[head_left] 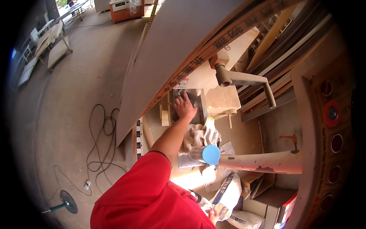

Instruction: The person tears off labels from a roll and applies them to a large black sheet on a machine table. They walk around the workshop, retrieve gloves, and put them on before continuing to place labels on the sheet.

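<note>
My left hand [185, 107] reaches forward with fingers stretched out, resting on a dark metal part [188, 98] of the machine under a large tilted grey panel [160, 49]. What its fingertips touch is partly hidden. Low in the picture, my right hand [212, 216] has its fingers bent around something pale that I cannot make out, beside a white sack [228, 194]. Between the hands, a pale work glove [210, 131] lies by a crumpled tan cloth or glove [193, 138]. A cylindrical container with a blue top [211, 154] stands just nearer.
A crank handle [248, 79] juts out right of my left hand. A control panel with red buttons [331, 141] and a thick pale pipe [263, 163] border the right. Loose cable [103, 129] coils on the floor at left. Long boards [274, 72] are stacked at far right.
</note>
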Motion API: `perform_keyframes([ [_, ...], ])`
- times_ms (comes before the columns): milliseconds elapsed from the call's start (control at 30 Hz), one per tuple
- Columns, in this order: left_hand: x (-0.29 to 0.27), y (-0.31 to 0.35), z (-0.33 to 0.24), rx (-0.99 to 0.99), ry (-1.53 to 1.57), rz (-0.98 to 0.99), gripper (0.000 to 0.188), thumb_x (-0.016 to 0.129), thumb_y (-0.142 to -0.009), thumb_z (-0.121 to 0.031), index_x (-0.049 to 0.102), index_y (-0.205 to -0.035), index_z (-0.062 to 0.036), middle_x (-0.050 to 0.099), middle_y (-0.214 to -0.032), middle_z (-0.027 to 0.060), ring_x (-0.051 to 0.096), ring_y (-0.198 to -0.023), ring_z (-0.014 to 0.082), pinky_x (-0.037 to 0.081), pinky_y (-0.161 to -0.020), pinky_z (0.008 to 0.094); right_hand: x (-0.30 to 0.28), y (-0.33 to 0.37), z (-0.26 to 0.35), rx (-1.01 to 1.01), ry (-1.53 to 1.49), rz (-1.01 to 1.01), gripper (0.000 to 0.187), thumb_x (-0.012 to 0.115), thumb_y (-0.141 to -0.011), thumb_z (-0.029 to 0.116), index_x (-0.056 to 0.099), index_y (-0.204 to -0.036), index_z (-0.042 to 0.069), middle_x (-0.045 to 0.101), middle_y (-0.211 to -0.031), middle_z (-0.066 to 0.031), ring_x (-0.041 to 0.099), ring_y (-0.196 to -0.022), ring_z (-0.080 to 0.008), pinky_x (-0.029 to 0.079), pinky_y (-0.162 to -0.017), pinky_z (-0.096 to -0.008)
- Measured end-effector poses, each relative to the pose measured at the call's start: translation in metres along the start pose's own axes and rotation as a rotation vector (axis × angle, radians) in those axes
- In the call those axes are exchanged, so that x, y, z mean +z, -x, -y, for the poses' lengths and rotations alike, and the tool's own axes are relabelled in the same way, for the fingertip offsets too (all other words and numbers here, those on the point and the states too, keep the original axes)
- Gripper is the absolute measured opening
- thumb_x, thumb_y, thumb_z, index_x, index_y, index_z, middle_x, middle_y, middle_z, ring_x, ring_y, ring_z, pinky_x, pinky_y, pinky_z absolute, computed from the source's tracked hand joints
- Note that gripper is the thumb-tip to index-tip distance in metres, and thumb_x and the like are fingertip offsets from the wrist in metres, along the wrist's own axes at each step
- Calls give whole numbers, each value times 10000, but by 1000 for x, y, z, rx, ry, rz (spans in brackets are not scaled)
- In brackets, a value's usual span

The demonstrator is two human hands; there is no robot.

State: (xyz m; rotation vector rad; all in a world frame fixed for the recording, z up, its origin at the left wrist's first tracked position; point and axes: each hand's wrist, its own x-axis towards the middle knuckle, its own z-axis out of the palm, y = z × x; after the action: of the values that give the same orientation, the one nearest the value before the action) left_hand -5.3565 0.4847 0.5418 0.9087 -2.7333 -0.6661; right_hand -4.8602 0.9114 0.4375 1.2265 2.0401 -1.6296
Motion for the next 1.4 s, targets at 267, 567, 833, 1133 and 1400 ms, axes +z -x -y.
perform_keyframes([
  [267,-14,-6,28,21,154,-13,1039,767,-652,-476,245,-1441,-47,390,-1361,227,392,-1262,378,358,-1027,481,22,6,-19,-94,-58,69,486,589,-821,42,455,-1236,-171,686,-796,-137,666,-728,-191,514,-696,-276],
  [567,-1,-26,86,-126,395,-74,835,670,-753,-338,307,-1403,43,469,-1276,280,474,-1175,410,396,-1003,458,25,14,-5,-45,-57,35,505,614,-812,51,445,-1237,-162,685,-806,-155,675,-741,-214,517,-748,-292],
  [833,7,-33,97,-254,510,-87,649,621,-796,-259,419,-1339,34,573,-1140,256,538,-1103,405,421,-970,457,39,23,16,-24,10,32,508,621,-812,72,471,-1249,-138,691,-817,-137,670,-746,-194,506,-756,-280],
  [1133,32,-48,102,-377,724,-307,323,476,-835,-202,614,-1012,29,656,-967,221,607,-939,390,464,-836,451,42,55,25,-42,42,45,448,572,-850,42,467,-1242,-149,695,-808,-145,676,-767,-197,513,-781,-282],
  [1400,-54,16,89,-518,1327,-273,308,502,-814,-98,605,-1069,41,626,-906,175,572,-791,297,450,-756,385,0,76,-27,-52,46,28,523,623,-827,66,453,-1274,-146,690,-784,-136,670,-748,-189,504,-777,-274],
])
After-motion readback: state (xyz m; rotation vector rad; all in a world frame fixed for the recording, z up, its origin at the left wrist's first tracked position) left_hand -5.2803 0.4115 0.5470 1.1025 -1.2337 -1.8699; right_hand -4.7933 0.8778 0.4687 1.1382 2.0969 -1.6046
